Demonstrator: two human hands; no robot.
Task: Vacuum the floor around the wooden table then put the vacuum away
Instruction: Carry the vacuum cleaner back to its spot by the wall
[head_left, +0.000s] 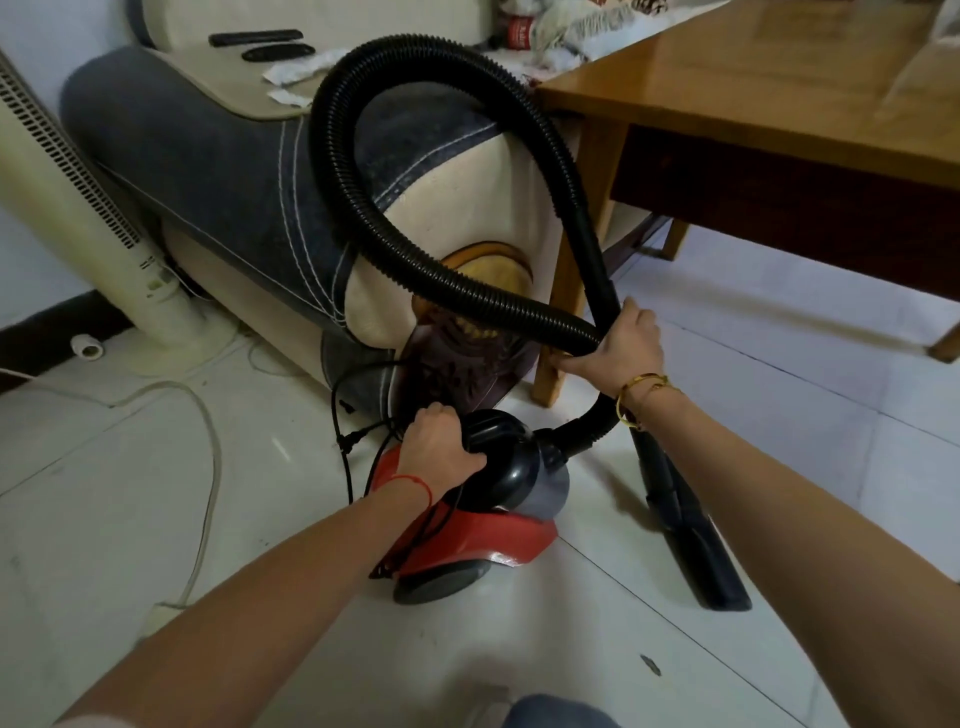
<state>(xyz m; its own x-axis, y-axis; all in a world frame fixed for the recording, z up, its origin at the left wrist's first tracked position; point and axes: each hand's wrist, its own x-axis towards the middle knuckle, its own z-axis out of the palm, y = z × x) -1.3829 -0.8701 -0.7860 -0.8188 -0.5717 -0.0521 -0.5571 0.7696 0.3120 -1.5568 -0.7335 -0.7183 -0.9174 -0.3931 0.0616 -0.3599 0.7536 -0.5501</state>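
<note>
A red and black canister vacuum (498, 530) stands on the white tiled floor beside the sofa end. My left hand (441, 441) grips the black handle on top of its body. A ribbed black hose (353, 197) loops up from the vacuum in a big arc in front of the sofa. My right hand (621, 345) holds the hose where its two runs cross, near the table leg. The black floor nozzle (691, 525) lies on the tiles to the right. The wooden table (753, 83) fills the upper right.
A grey and cream sofa (218, 171) stands behind the vacuum. A white tower fan (78, 197) leans at the left, with a white cable (208, 441) trailing over the floor. The vacuum's black cord (343, 441) hangs by its left side. Open tiles lie in front.
</note>
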